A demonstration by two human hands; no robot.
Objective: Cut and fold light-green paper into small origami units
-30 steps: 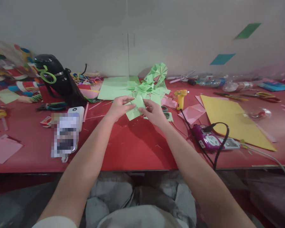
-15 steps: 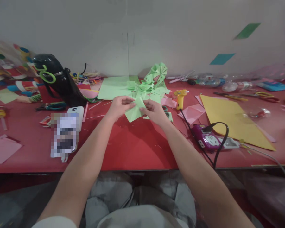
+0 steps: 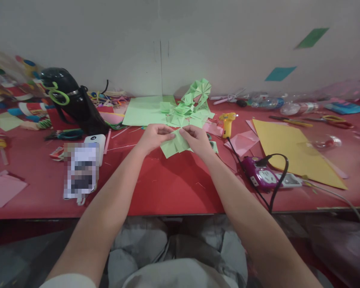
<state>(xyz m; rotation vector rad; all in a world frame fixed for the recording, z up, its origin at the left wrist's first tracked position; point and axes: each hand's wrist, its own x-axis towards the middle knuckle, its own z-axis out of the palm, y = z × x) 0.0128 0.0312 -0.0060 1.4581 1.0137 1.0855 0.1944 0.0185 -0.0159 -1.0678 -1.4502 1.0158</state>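
Between my two hands is a light green sheet of paper (image 3: 174,147) with fold lines, held above the red table (image 3: 174,188). My left hand (image 3: 156,139) pinches its upper left side between thumb and fingers. On the upper right, my right hand (image 3: 196,140) grips the paper, thumb in front and fingers behind. Just beyond my hands lies a heap of folded green paper pieces (image 3: 184,109), with a pleated green paper ring (image 3: 200,90) standing at its back. A larger flat green sheet (image 3: 142,112) is to the left of the heap.
Right of my hands stand a yellow glue gun (image 3: 228,123), pink paper (image 3: 242,143), a purple power socket (image 3: 261,174) with cables, and yellow card (image 3: 291,148). To the left are a black bottle (image 3: 73,100), a phone (image 3: 81,170) and pliers (image 3: 65,135). Plastic bottles (image 3: 300,109) lie at the back right.
The green paper has turned in my hands and its lower edge now sits slightly lower. My right hand has shifted its grip, its fingers now closer to my left hand at the top edge.
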